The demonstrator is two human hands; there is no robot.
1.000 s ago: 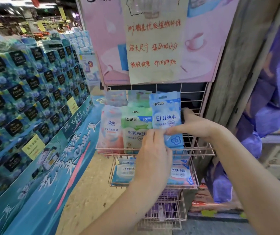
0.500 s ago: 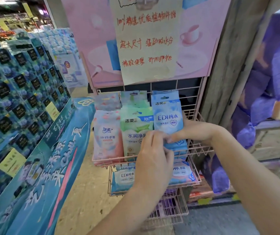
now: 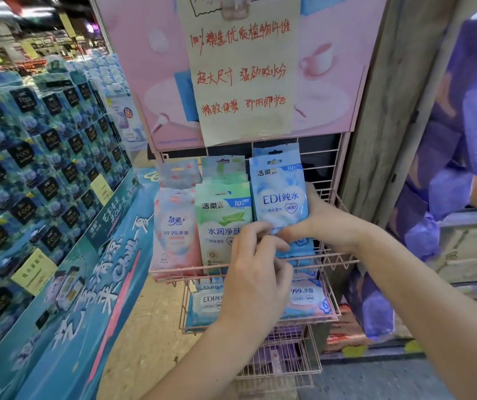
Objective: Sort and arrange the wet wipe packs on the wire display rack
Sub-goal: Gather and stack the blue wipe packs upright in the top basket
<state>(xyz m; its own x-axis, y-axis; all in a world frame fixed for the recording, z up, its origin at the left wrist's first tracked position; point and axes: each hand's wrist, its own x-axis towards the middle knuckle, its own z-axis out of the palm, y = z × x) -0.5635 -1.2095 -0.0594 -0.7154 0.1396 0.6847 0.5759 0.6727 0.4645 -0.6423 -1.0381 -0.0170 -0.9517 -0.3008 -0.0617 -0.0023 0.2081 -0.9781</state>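
Where the left hand was: nearest the viewer, the left hand reached up across the rack front, finger and thumb curled and pinching the lower left corner of the blue pack.
Right hand: the right hand gripped the same pack from the right, thumb on its face and fingers behind.
Blue pack: it stood upright at the right end of the top basket, just beside the green pack.
Change: over the last second the pack hardly moved. It stayed upright in its column with both hands still on it, and only the left fingers shifted at the corner.
Meaning: the pack was probably being squared in its row, nearly seated but not yet let go.
Other rows: the green pack stood in the middle, with the pink pack on the left.
Lower basket: the lower basket held blue and pink packs lying flat, likely still unsorted.
Farthest: a handwritten sign hung above the rack.
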